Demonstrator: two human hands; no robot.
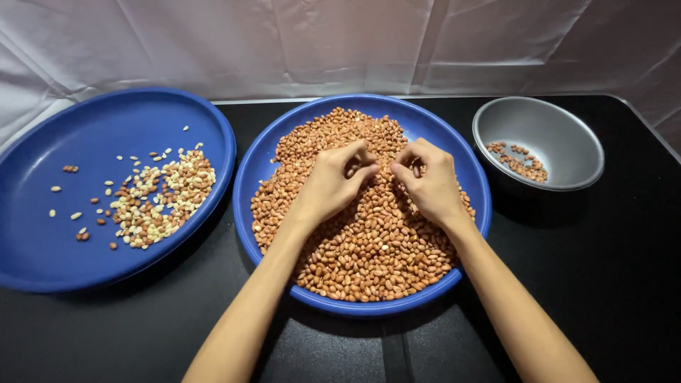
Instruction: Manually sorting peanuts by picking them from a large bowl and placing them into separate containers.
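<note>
A blue round tray (255, 170) in the middle holds a wide heap of red-skinned peanuts (369, 248). My left hand (333, 183) rests on the heap, its fingers curled and pinched together among the nuts. My right hand (431, 186) lies beside it, fingers bent inward, pinching at a peanut or two near the heap's centre. The two hands nearly touch at the fingertips. What sits between the fingertips is mostly hidden.
A larger blue tray (42, 248) at the left carries pale skinned peanuts (159, 198) and a few red ones. A grey metal bowl (567, 142) at the right holds several red peanuts (518, 159). All stand on a black table (603, 284); white cloth hangs behind.
</note>
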